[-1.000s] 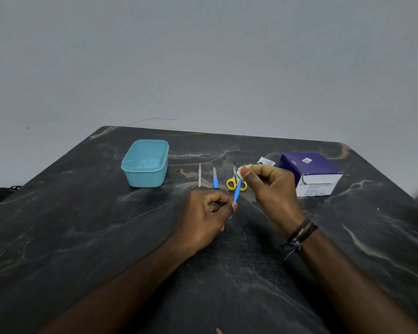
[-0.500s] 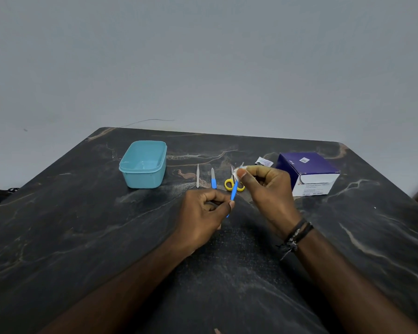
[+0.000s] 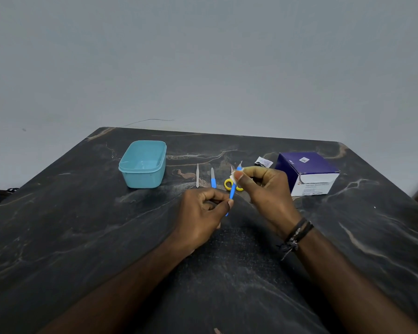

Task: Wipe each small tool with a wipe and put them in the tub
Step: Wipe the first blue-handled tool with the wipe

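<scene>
My left hand (image 3: 204,210) pinches the lower end of a thin blue-handled tool (image 3: 232,192), held tilted above the table. My right hand (image 3: 266,192) pinches a small white wipe (image 3: 234,177) around the tool's upper part, near its metal tip. On the table beyond lie a slim metal tool (image 3: 197,178), a blue-handled file (image 3: 213,181) and yellow-handled scissors (image 3: 228,183), partly hidden by my hands. The light blue tub (image 3: 143,163) stands open at the left, with nothing visible inside.
A purple and white box (image 3: 307,173) sits at the right, with a torn wipe sachet (image 3: 263,162) just left of it. The dark marbled table (image 3: 82,225) ends at a grey wall behind.
My right hand with the wipe has slid a little up the blue tool toward its tip. My left hand keeps its pinch on the lower end.
</scene>
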